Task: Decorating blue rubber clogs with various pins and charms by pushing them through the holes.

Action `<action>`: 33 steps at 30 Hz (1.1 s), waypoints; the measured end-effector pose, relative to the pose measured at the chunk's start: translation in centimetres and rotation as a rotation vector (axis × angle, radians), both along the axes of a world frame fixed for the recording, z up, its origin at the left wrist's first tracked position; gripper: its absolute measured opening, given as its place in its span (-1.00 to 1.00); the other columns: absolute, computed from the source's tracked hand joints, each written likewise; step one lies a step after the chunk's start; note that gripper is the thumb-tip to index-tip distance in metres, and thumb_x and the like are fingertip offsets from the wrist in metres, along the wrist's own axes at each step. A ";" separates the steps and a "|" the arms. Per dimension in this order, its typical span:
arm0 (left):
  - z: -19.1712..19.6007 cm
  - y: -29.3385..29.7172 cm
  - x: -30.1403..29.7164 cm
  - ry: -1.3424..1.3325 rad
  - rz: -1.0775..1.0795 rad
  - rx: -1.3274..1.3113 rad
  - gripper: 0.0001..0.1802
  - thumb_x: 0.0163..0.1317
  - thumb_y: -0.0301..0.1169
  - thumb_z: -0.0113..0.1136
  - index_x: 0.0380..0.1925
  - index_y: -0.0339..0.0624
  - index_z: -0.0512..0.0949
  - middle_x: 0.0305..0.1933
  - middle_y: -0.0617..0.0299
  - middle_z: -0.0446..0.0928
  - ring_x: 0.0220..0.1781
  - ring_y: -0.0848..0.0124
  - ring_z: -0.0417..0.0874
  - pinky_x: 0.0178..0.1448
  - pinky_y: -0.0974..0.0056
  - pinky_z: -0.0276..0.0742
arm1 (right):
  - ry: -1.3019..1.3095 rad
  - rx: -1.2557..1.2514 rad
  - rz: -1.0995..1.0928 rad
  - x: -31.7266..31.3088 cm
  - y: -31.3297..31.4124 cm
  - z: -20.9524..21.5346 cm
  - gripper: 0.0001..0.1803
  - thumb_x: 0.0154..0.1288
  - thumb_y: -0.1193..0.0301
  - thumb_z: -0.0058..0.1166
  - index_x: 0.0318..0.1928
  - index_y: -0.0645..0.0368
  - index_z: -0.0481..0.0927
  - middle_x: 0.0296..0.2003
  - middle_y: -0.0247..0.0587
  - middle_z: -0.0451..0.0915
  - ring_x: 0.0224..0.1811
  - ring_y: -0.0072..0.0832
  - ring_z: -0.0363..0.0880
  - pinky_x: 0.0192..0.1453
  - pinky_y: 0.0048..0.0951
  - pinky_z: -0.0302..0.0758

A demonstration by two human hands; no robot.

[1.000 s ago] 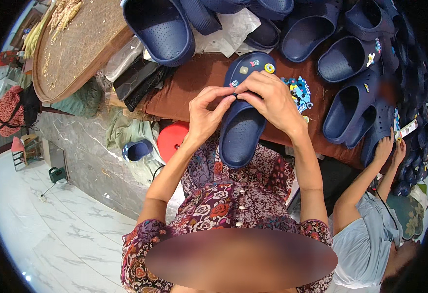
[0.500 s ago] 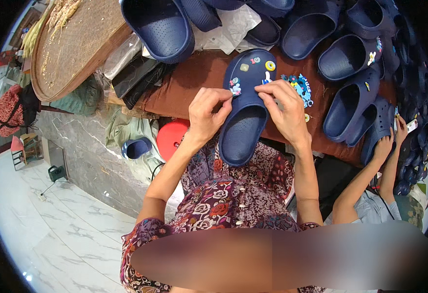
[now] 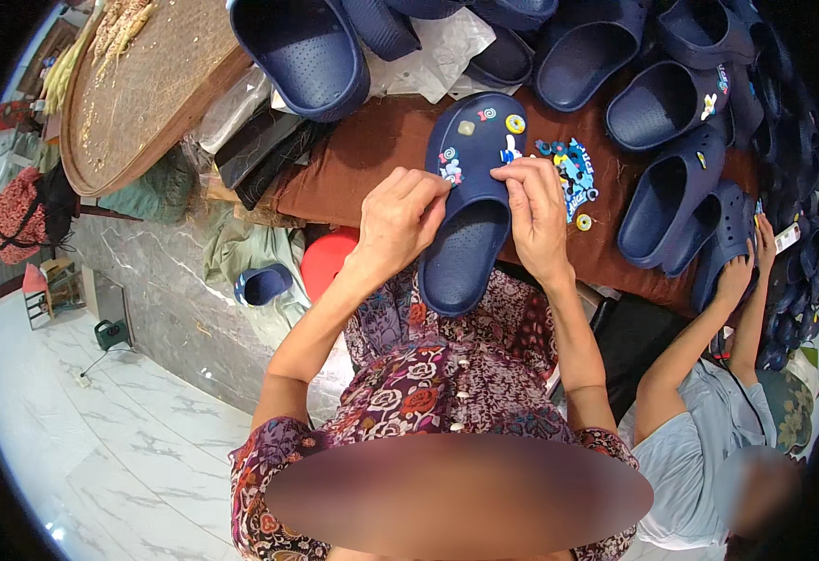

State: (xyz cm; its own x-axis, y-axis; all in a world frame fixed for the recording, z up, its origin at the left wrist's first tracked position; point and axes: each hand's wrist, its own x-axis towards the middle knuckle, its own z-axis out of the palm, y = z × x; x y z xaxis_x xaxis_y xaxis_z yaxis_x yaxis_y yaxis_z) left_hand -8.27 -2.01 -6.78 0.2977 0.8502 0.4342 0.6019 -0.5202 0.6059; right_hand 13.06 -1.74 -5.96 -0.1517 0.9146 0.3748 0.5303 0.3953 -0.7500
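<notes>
A navy clog [image 3: 466, 254] lies sole down before me, its toe on the brown-covered table and its heel toward my lap. Colourful charms sit on its upper: a candy shape, a yellow ring, a pale square and white-and-blue figures. My left hand [image 3: 398, 217] is closed on the clog's left side, fingertips beside a charm cluster [image 3: 450, 168]. On the opposite side, my right hand [image 3: 538, 210] pinches the edge just below a white-and-blue charm [image 3: 510, 151]. What its fingertips press on is partly hidden. A pile of loose charms [image 3: 573, 173] lies right of the clog.
Several navy clogs [image 3: 585, 70] crowd the table's far side and right. A co-worker's hands [image 3: 739, 271] touch a clog at the right. A round woven tray [image 3: 148, 89] stands far left; a red stool [image 3: 325, 262] is below the table's edge.
My right hand has shifted slightly down and left along the clog, leaving the white-and-blue charm and loose pile more visible. My left hand stays nearly still. More of the co-worker's body shows.
</notes>
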 end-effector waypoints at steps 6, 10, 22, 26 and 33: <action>0.6 -1.1 0.6 -0.086 0.004 -0.091 -0.74 0.06 -0.57 0.33 -0.19 -0.26 0.64 -0.16 0.09 0.66 -0.16 0.12 0.67 -0.06 0.16 0.59 | 0.006 0.005 -0.022 -0.2 0.0 -0.4 -0.85 0.48 0.46 0.00 -0.15 0.22 0.63 -0.17 -0.08 0.53 -0.04 -0.15 0.50 0.11 -0.21 0.41; 0.4 -1.8 1.2 -0.121 0.035 -0.088 -0.60 0.01 -0.52 0.41 -0.08 -0.28 0.62 -0.06 0.01 0.65 -0.04 0.07 0.66 0.04 0.13 0.59 | 0.015 0.015 -0.026 -0.1 0.1 -0.8 -0.84 0.49 0.46 0.00 -0.13 0.23 0.63 -0.15 -0.07 0.54 -0.04 -0.15 0.51 0.11 -0.21 0.41; -1.7 -2.5 2.0 -0.169 0.160 -0.053 -0.39 -0.03 -0.58 0.44 0.13 -0.21 0.60 0.11 0.03 0.61 0.08 0.08 0.60 0.18 0.11 0.52 | 0.262 -0.115 -0.196 0.8 -5.3 -3.5 -0.51 0.29 0.40 0.30 0.18 0.26 0.48 0.08 -0.08 0.42 0.04 -0.32 0.49 0.09 -0.33 0.50; -1.9 -2.4 2.1 -0.198 0.182 -0.064 -0.42 -0.04 -0.65 0.32 0.10 -0.20 0.63 0.06 0.04 0.62 0.05 0.09 0.61 0.18 0.13 0.52 | 0.175 -0.203 -0.150 0.4 -7.1 -3.5 -0.35 0.20 0.36 0.40 0.23 0.32 0.41 0.07 -0.08 0.39 0.02 -0.31 0.47 0.10 -0.33 0.48; -1.4 -2.7 1.6 -0.240 0.212 -0.021 -0.47 -0.03 -0.65 0.28 0.06 -0.19 0.65 -0.02 0.06 0.64 -0.02 0.09 0.62 0.10 0.14 0.55 | 0.262 -0.295 -0.109 -2.0 -10.0 -3.7 -0.01 0.08 0.29 0.49 0.41 0.37 0.18 0.14 -0.01 0.32 0.01 -0.30 0.46 0.00 -0.34 0.51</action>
